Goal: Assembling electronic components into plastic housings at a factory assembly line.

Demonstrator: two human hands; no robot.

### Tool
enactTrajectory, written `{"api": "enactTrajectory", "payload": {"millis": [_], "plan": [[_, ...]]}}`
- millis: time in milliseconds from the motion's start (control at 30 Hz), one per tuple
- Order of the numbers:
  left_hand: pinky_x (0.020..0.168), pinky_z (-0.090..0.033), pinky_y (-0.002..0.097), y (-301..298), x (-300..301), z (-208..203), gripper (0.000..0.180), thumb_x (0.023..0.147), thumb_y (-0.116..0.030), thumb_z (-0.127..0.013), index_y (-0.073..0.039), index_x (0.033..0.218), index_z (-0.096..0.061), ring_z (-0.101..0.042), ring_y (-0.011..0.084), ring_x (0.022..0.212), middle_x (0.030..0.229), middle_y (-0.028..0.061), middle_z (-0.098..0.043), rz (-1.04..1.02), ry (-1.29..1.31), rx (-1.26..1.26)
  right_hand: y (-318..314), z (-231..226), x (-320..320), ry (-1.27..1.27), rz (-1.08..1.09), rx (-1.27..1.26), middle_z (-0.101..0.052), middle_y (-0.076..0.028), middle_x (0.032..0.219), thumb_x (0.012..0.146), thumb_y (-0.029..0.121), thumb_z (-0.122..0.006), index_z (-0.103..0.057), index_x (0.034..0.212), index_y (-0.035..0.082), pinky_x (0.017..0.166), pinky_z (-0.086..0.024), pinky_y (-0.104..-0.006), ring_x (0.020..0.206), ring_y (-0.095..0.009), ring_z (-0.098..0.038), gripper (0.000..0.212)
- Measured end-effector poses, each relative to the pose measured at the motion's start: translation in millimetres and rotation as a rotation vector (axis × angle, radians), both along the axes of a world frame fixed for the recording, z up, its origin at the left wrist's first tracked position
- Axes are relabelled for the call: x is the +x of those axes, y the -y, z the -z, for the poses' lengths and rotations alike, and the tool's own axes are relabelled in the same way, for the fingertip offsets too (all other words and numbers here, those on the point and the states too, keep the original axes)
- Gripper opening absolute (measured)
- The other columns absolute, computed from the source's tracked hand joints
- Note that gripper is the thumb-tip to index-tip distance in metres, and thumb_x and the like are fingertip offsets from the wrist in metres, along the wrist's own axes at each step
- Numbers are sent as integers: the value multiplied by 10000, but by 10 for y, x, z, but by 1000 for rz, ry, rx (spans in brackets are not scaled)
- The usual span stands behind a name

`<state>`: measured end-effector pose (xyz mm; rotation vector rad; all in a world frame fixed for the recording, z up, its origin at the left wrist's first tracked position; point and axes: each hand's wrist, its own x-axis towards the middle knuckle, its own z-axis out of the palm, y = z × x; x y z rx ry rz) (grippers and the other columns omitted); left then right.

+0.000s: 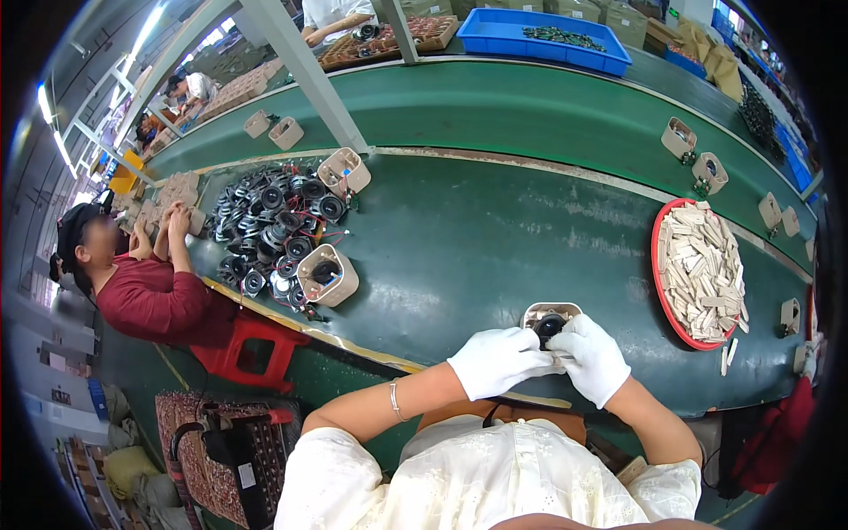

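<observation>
At the near edge of the green bench a beige plastic speaker housing stands in front of me, its open side showing. A round black speaker sits in its opening. My left hand, in a white glove, is closed with its fingertips against the near side of the housing. My right hand, gloved too, curls over the right side of it, fingers bent in. The fingertips of both hands meet just below the speaker. They hide the lower part of the housing and whatever small piece may be between them.
A red tray heaped with pale flat strips stands to the right. On the left lies a pile of loose speakers beside beige housings. A co-worker in red sits there. Beyond runs a green conveyor belt carrying more housings.
</observation>
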<state>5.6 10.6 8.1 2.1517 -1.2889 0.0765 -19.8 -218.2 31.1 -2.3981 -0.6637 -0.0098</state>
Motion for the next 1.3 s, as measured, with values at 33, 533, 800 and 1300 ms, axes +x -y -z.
{"api": "enactTrajectory", "payload": {"millis": [33,533,800,1300], "plan": [[688,-536,357,9,-10,-38,240,883,-190,-658,-210,1119,-697,-619,222,830,939,21,-575,-15,2,25,48,15,14,-28,-35,56,-592,-122,1007,758,41,-719,-690,1024,93,825,-525,-413,942,-335,-617,273],[665,-525,380,-54,34,-67,260,913,-250,-668,-220,1171,-653,-617,248,806,905,43,-531,24,-23,102,121,-328,-75,354,78,448,-649,-77,771,765,10,-665,-721,903,72,623,-496,-343,686,-243,-614,161],[885,-519,463,336,1269,-89,467,794,-133,-713,-177,1251,-625,-609,359,1022,1124,124,-633,-286,331,26,334,47,375,-287,742,918,-634,-11,781,951,59,-629,-692,1037,-6,544,-411,-214,584,-61,-526,125],[897,-538,469,-1657,2839,7,311,941,-301,-652,-174,1224,-646,-654,381,1062,1181,171,-624,-1608,240,277,551,310,348,-91,376,284,-716,-136,984,943,217,-640,-655,1128,102,768,-568,-380,833,-314,-718,218]]}}
